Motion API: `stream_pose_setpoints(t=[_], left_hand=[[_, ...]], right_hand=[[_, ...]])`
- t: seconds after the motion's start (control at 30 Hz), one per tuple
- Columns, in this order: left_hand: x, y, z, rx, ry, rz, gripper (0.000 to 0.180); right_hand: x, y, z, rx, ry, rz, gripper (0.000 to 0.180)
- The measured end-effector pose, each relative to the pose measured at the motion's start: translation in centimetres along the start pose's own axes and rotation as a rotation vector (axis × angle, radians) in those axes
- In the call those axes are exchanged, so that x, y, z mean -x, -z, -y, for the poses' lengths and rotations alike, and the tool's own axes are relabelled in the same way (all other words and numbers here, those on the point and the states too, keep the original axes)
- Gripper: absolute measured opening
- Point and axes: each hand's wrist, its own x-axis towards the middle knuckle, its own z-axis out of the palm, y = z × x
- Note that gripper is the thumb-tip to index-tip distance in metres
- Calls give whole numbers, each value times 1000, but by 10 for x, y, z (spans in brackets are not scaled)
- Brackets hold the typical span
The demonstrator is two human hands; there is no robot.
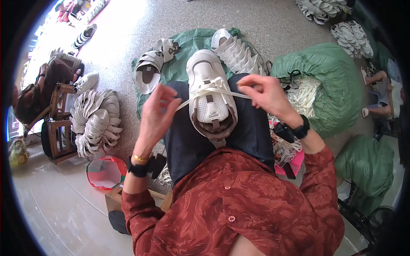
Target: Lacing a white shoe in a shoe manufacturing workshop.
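Observation:
A white sneaker (209, 68) rests across my thighs, its toe pointing away from me and its brown-lined opening toward me. White flat shoelace (209, 90) runs over its mesh tongue, one end drawn out to each side. On the left, my left hand (157, 113) pinches one lace end between thumb and fingers. Level with it on the right, my right hand (265, 94) grips the other lace end. Both hands are raised beside the shoe, and the lace stretches between them across the upper.
White shoe uppers (147, 70) and a nested row of uppers (239, 55) lie on a green sheet (179, 70). A green sack (324, 85) of white laces sits at right. At left are piled uppers (96, 121), a red-rimmed bin (104, 173) and a wooden chair (62, 132). Other people sit at both sides.

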Motion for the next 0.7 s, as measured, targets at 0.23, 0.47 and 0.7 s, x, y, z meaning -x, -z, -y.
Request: stream_pose_setpoints(t=[0.23, 0.47, 0.7], left_hand=[[-35, -31, 12, 208, -31, 201, 16], [-42, -29, -13, -138, -165, 153, 13], [-43, -33, -12, -400, -275, 48, 15]], right_hand=[[-11, -19, 1, 73, 145, 66, 14], [-9, -23, -4, 40, 166, 35, 14], [-8, -25, -5, 27, 158, 49, 12]])
